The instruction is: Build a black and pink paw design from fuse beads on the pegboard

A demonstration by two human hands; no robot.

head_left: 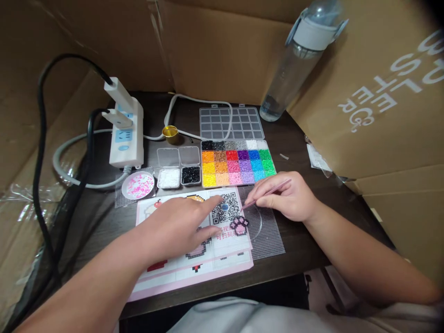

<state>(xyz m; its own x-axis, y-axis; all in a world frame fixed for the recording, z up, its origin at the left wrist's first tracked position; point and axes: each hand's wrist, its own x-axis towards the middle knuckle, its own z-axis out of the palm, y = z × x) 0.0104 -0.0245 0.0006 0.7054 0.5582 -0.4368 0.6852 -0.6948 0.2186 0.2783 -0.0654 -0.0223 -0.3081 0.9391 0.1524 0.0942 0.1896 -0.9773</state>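
My right hand point(293, 199) grips a slim pink tool, likely tweezers point(279, 186), whose tip points down and left just above a paw-shaped bead piece point(239, 225). The paw has a black outline and pink pads. It lies on a printed pattern sheet point(239, 259), below the QR code point(225, 207). My left hand point(180, 222) lies palm down over the sheet, index finger and thumb stretched apart and nothing visible in it. Under my right hand is a dark mesh mat point(270, 245), partly covered by the sheet.
A box of coloured beads point(237, 164) with its lid point(231, 122) folded back lies behind my hands. Left of it are small boxes of white point(169, 178) and black beads point(190, 175), a bead dish point(138, 185), a gold cup point(170, 134) and a power strip point(126, 134). A bottle point(291, 69) stands back right.
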